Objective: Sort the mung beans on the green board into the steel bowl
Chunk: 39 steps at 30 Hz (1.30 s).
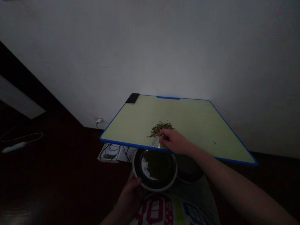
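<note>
A pale green table (pixel 197 125) with a blue rim holds a small heap of dark green beans (pixel 161 128). My right hand (pixel 174 141) rests on the table near its front edge, fingers curled over a small clear lid or dish (pixel 157 143) beside the beans. Just below the table edge, a round metal bowl (pixel 154 170) with more beans inside is gripped at its left rim by my left hand (pixel 130 192).
A dark phone (pixel 132 98) lies at the table's far left corner. A second bowl (pixel 188 170) sits to the right of the first, below the table. Cables and a white box (pixel 114 153) lie on the dark floor. A white wall stands behind.
</note>
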Each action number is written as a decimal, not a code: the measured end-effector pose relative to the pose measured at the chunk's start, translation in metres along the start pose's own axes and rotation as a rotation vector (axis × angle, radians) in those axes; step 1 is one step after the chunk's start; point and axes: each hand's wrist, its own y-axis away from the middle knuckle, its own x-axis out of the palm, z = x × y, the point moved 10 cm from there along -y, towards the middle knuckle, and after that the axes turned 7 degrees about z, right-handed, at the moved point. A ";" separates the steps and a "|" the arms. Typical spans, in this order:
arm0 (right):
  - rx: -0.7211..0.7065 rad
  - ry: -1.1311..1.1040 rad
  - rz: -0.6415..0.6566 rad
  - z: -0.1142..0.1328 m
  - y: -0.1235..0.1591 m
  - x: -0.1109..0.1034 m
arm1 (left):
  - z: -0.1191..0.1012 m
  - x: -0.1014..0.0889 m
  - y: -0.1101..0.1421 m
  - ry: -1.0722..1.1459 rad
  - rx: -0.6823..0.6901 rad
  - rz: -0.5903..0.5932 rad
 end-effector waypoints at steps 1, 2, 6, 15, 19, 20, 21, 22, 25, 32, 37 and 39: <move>-0.001 -0.010 -0.001 -0.001 0.000 0.000 | 0.000 0.000 0.000 0.000 -0.001 -0.003; -0.001 -0.019 0.000 -0.001 0.000 0.000 | 0.001 -0.001 0.000 -0.001 -0.003 -0.008; -0.015 -0.058 0.017 0.000 0.004 0.002 | 0.003 -0.006 0.001 0.003 -0.006 -0.012; 0.091 -0.065 -0.200 -0.017 0.029 -0.015 | 0.000 -0.001 0.002 -0.013 0.000 0.001; 0.083 0.039 -0.186 -0.005 0.018 -0.008 | -0.001 -0.001 0.002 0.003 0.007 0.000; 0.081 0.055 -0.181 -0.002 0.015 -0.007 | 0.000 -0.001 0.002 0.008 0.003 0.005; 0.091 0.068 -0.184 -0.001 0.013 -0.007 | 0.001 -0.001 0.002 0.009 -0.005 0.012; 0.105 0.077 -0.190 -0.002 0.011 -0.007 | 0.002 0.000 0.002 0.009 -0.014 0.022; 0.151 0.092 -0.219 -0.008 0.011 -0.013 | 0.001 0.001 0.001 0.008 -0.011 0.046; 0.185 0.099 -0.221 -0.017 0.011 -0.019 | 0.000 0.001 0.001 0.016 0.012 0.045; 0.180 0.099 -0.233 -0.018 0.007 -0.019 | 0.000 -0.001 -0.001 0.004 0.013 0.027; 0.187 0.106 -0.228 -0.018 0.005 -0.019 | 0.000 0.000 -0.002 0.009 0.013 0.043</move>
